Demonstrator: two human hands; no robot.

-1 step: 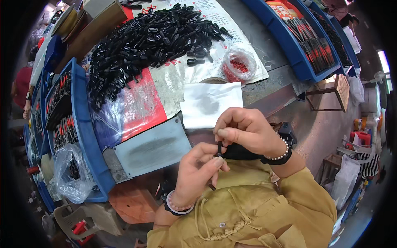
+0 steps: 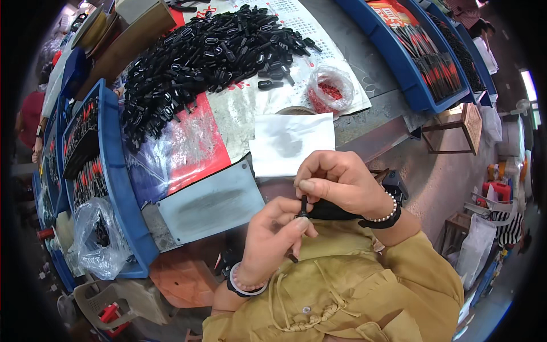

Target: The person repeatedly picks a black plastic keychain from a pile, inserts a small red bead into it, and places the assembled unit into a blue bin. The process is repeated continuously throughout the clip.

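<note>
My left hand (image 2: 273,231) is closed round a slim black plastic part (image 2: 303,206), which stands up between thumb and fingers; its lower end peeks out below the hand. Just above its upper end, my right hand (image 2: 336,179) makes a pinch with thumb and forefinger. Whatever sits in that pinch is too small or hidden to make out. Beyond the hands lies a white paper sheet (image 2: 316,134) with a grey smudge. A clear bag of small red pieces (image 2: 327,96) stands behind it. To the left is a big heap of black plastic parts (image 2: 211,54).
A pale blue board (image 2: 211,199) with a dark smear lies at the table's near edge. Blue bins (image 2: 122,182) of black and red pieces stand at the left, one with a clear plastic bag (image 2: 99,245). Another blue bin (image 2: 393,54) is at the far right.
</note>
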